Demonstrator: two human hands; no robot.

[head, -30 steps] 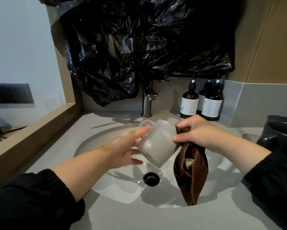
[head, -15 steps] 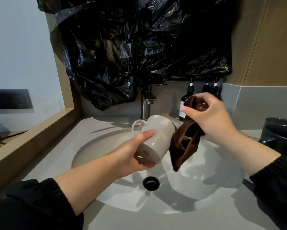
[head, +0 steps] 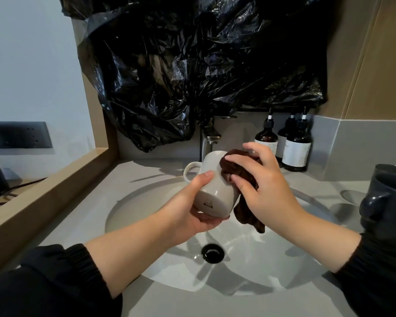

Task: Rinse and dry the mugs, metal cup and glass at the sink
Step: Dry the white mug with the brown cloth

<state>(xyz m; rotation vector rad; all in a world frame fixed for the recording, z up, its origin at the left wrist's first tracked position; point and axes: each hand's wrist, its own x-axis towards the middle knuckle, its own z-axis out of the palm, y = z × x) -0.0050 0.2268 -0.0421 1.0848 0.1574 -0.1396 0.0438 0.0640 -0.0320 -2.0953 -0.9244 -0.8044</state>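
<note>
Left hand [head: 192, 213] gripping white mug [head: 215, 191] (tilted, base toward camera), right hand [head: 267, 193] pressing brown cloth [head: 238, 172] against it

Forearms forward, converging; left grip [head: 192, 213] cupped, thumb up; right grip [head: 267, 193] palm-down, fingers curled.

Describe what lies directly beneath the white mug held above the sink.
The left hand cups the white mug from below; lower down lie the sink and black drain. They hide part of the sink.

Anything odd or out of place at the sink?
Yes: crumpled black plastic sheeting covers the wall above the sink and hangs over the faucet top. Otherwise normal: left hand holds the white mug, right hand presses the brown cloth against it. No spill or damage visible.
</note>
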